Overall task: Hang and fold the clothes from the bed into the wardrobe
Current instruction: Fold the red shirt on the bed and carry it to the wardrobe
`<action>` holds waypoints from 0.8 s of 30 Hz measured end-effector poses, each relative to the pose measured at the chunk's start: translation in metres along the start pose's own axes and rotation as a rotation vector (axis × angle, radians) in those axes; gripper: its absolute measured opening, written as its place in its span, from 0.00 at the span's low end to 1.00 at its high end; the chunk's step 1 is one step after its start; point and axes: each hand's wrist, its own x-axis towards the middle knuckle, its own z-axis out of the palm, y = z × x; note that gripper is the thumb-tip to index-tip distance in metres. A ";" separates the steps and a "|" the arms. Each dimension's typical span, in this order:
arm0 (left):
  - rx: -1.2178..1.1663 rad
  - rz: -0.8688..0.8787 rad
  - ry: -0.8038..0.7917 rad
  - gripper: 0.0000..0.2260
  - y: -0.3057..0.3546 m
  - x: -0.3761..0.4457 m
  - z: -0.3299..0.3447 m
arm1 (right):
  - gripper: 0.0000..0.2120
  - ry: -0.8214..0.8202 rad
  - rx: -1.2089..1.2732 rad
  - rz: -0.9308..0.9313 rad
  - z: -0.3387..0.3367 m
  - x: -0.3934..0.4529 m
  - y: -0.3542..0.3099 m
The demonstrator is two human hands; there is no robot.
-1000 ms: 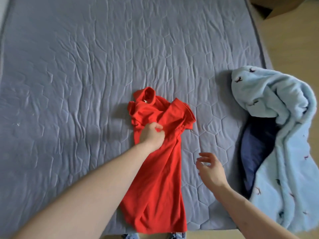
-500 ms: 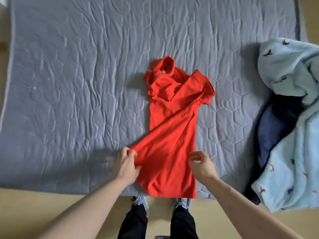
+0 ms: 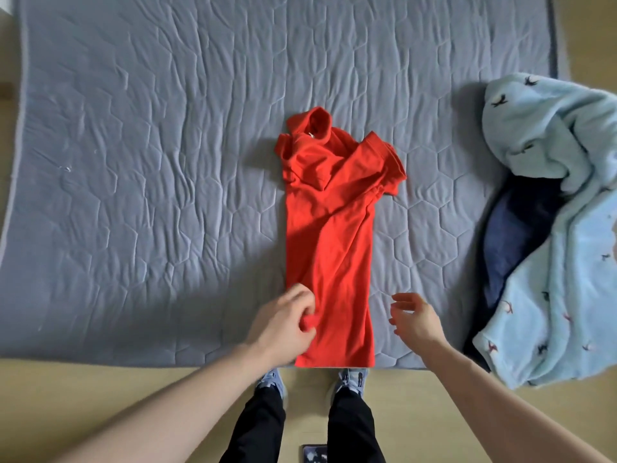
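From the head camera, a red polo shirt lies on the gray quilted bed cover. It is folded into a long, narrow strip. Its collar points away from the person and its bottom hem sits right at the near edge of the bed.

The left hand is on the shirt's lower left edge. Its fingers are curled and pinch a small bit of red cloth. The right hand floats just beside the shirt's right edge. Its fingers are loosely bent and spread, and they hold nothing.

The shirt looks soft, thin and light. It will flop and wrinkle if only one spot is lifted. It is not slippery and it cannot break. I think the best way is to take both bottom corners, one in each hand, and bring the hem up toward the collar. The sleeve at the top right sticks out a little and may slide loose.

To the right lies a fluffy light blue garment with small dark marks, and a dark blue cloth is tucked inside it. Both look thicker and heavier than the shirt.

Below the bed edge the person's black trousers and light shoes show on the tan floor.
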 end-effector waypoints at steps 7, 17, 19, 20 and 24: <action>0.082 0.266 -0.493 0.15 0.043 -0.006 0.052 | 0.08 0.034 0.020 0.037 -0.016 -0.001 0.007; -0.127 -0.241 0.046 0.07 -0.010 0.156 -0.035 | 0.11 -0.011 -0.047 -0.065 -0.014 0.041 -0.043; -0.079 -0.365 0.130 0.12 -0.026 0.196 -0.066 | 0.13 0.008 -0.044 -0.131 -0.012 0.058 -0.070; -0.066 -0.411 0.188 0.15 -0.033 0.214 -0.079 | 0.14 0.022 -0.045 -0.164 -0.010 0.068 -0.085; -0.039 -0.430 0.402 0.27 -0.037 0.270 -0.105 | 0.20 0.113 -0.026 -0.287 -0.007 0.106 -0.136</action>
